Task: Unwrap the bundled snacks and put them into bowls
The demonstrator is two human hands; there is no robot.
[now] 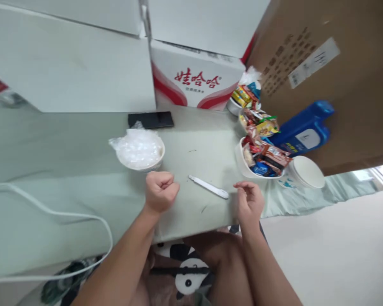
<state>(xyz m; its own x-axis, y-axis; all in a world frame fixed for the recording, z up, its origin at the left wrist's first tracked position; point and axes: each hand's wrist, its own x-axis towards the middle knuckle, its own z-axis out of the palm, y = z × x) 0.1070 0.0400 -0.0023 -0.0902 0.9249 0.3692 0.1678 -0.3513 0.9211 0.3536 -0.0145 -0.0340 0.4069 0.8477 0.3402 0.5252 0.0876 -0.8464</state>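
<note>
Where a pale green cloth-covered worktop (204, 140) spreads, a round white bowl (157, 164) of crumpled clear plastic (137, 146) stands beyond the left hand (159, 192), grip clenched together. The right hand (251, 204) curls loosely, grip slightly apart. Between both hands lies a slim white pen-shaped tool (208, 186).

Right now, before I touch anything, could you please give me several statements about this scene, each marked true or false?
1. The left hand is curled into a fist. True.
2. The right hand is gripping the slim white tool. False: it lies on the tablecloth, apart from both hands.
3. The blue bottle is beside the brown carton. True.
4. The black phone is inside the bowl with the clear plastic. False: it lies on the tablecloth, beyond the bowl.
5. The nearest tub of packets is covered by a lid. False: it is open, its packets showing.
</note>
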